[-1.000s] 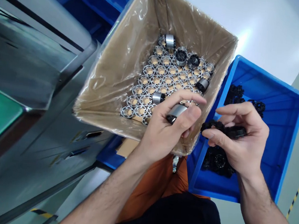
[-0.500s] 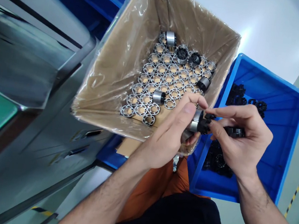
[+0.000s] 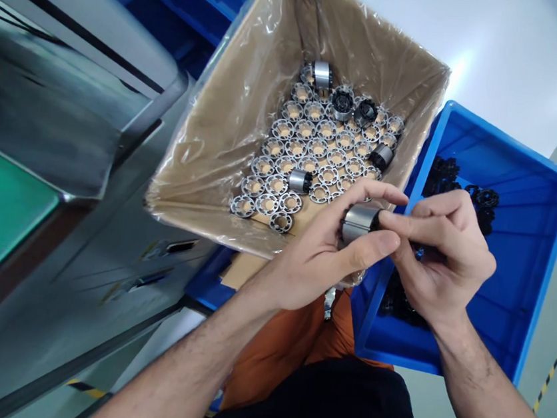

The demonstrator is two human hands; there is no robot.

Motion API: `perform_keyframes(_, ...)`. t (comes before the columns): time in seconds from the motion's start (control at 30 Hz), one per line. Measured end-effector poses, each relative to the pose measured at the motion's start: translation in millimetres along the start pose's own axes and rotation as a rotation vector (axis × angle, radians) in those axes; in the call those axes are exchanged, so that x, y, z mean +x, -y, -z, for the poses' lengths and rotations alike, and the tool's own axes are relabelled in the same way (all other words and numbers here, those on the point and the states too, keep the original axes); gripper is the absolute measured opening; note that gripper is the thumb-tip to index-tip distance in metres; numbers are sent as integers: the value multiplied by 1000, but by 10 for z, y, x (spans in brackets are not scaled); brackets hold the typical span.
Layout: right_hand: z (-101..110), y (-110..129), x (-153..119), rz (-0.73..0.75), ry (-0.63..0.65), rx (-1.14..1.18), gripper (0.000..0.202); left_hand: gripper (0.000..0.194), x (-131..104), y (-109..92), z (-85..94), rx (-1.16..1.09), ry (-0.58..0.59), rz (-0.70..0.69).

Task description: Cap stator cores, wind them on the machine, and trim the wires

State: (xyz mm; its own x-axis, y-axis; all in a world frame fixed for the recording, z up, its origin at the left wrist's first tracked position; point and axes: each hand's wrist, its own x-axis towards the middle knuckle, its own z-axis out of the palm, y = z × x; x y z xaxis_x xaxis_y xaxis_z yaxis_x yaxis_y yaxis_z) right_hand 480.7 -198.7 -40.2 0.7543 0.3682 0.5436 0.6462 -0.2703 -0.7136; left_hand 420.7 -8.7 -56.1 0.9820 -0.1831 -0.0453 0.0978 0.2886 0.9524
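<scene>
Left hand [image 3: 325,261] pinches the metal cylinder [image 3: 360,222]; right hand [image 3: 436,257] is closed on a black plastic part, mostly hidden. I'd keep both square and press straight, no tilt.

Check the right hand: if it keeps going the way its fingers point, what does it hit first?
The right hand points left at the metal cylinder in the left hand; its fingertips seem to touch it already. Depth is unclear.
</scene>
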Motion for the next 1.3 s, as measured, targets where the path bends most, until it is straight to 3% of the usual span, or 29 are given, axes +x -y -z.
perform_keyframes(0.1, 79, -122, 53, -216, 26, 207, 20, 26, 67, -157, 152, 601, -46, 13)
perform_keyframes(0.2, 110, -224, 66, -341, -74, 397, 8, 25, 123, -253, 257, 1178, 130, 300)
perform_keyframes(0.27, 88, -206, 56, -385, -37, 431, 18, 42, 139, -265, 289, 1329, 183, 393)
perform_keyframes(0.3, 71, -170, 50, -414, 1, 452, 28, 52, 140, -264, 299, 1328, 135, 375)
perform_keyframes(0.37, 39, -72, 40, -485, 66, 508, 41, 61, 139, -260, 308, 1174, -58, 253)
perform_keyframes(0.43, 24, 16, 37, -535, 92, 568, 43, 61, 139, -256, 290, 841, -184, 140)
perform_keyframes(0.53, 31, 60, 32, -569, 97, 568, 35, 49, 158, -215, 172, 286, -256, 111)
perform_keyframes(0.63, 33, 14, 10, -470, 102, 496, 25, 23, 180, -109, -12, -84, -312, 179)
perform_keyframes(0.67, 28, -5, 0, -421, 110, 467, 23, 31, 181, -69, -66, -150, -311, 190)
perform_keyframes(0.73, 10, -26, -20, -352, 125, 403, 18, 51, 169, 1, -141, -199, -315, 168)
perform_keyframes(0.8, -12, -24, -32, -334, 118, 342, 17, 57, 141, 39, -169, -186, -326, 116)
perform_keyframes(0.93, -39, -5, -28, -290, 40, 298, 28, 49, 79, 50, -145, -141, -293, 67)
perform_keyframes(1.07, -54, -13, -21, -244, 78, 299, 26, 38, 36, 60, -130, -184, -211, 66)
perform_keyframes(1.2, -97, -16, -40, -276, 12, 304, 25, 44, 7, 76, -136, -126, -187, 68)
perform_keyframes(1.3, -117, -17, -46, -200, -7, 225, 19, 47, -10, 85, -128, -76, -165, 65)
